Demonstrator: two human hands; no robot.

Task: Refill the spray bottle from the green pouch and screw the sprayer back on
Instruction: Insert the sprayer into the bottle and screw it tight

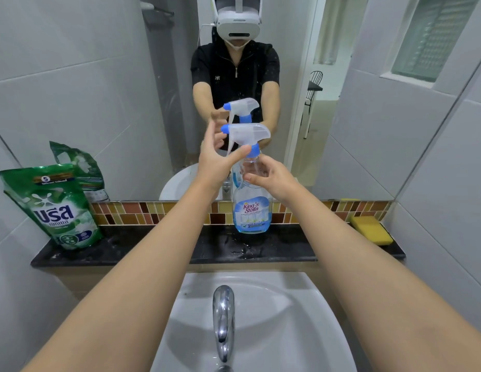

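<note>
A clear spray bottle with a blue label and a little blue liquid at the bottom stands upright on the black stone ledge below the mirror. Its white sprayer with a blue nozzle and blue collar sits on the bottle's neck. My left hand pinches the blue collar between thumb and fingers. My right hand wraps the bottle's shoulder from the right. The green pouch stands at the ledge's left end, leaning on the wall, apart from both hands.
A yellow sponge lies at the ledge's right end. Water drops lie on the ledge in front of the bottle. The white sink with a chrome tap is below. The mirror reflects me and the bottle.
</note>
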